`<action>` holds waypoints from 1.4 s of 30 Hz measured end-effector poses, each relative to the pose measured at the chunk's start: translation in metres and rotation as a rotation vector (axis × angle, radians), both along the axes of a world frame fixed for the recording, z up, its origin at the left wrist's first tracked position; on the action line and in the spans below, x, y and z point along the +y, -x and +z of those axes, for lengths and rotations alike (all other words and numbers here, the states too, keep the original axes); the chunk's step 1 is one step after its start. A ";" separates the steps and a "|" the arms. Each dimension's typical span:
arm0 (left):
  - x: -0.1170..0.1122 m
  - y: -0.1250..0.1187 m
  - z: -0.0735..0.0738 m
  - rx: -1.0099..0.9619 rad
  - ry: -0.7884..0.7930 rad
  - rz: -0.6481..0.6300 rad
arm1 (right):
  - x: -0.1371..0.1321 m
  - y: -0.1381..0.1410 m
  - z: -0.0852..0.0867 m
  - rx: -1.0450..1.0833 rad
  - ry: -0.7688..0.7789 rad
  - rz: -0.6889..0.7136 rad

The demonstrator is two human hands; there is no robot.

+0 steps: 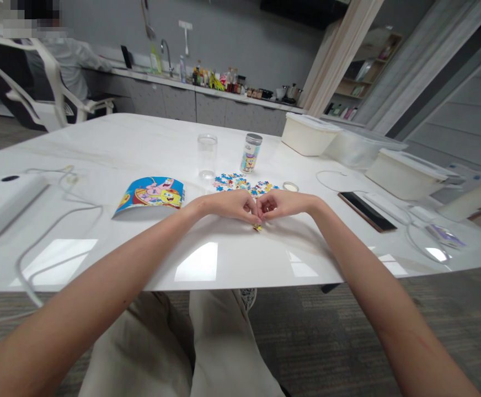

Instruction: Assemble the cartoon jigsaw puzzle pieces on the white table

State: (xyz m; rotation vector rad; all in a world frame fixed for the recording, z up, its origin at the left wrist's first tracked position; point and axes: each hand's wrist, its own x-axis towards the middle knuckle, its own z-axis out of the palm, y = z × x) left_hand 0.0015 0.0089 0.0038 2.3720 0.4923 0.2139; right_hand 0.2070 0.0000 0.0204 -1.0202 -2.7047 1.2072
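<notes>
Glossy white table (141, 143); clear plastic tube (207, 155); glossy paper picture (151, 194).

Puzzle pieces (240, 183) behind hands (258, 208)

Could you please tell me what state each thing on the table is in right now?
left hand: pinching puzzle pieces
right hand: pinching them too
puzzle pieces: held at fingertips
loose pieces: scattered
clear jar: upright, open
printed tube: upright, capped
phone: flat, screen dark
</notes>
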 end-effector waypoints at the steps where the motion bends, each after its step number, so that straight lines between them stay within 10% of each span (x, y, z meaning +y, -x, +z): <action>1: 0.000 -0.001 -0.001 -0.001 -0.004 0.007 | 0.000 0.001 0.000 -0.004 -0.004 0.002; 26: 0.015 0.019 0.000 0.220 -0.291 0.157 | 0.000 0.003 -0.002 -0.012 -0.032 0.045; 42: -0.004 0.003 0.000 0.103 -0.220 0.016 | 0.009 -0.005 -0.005 -0.153 -0.364 -0.357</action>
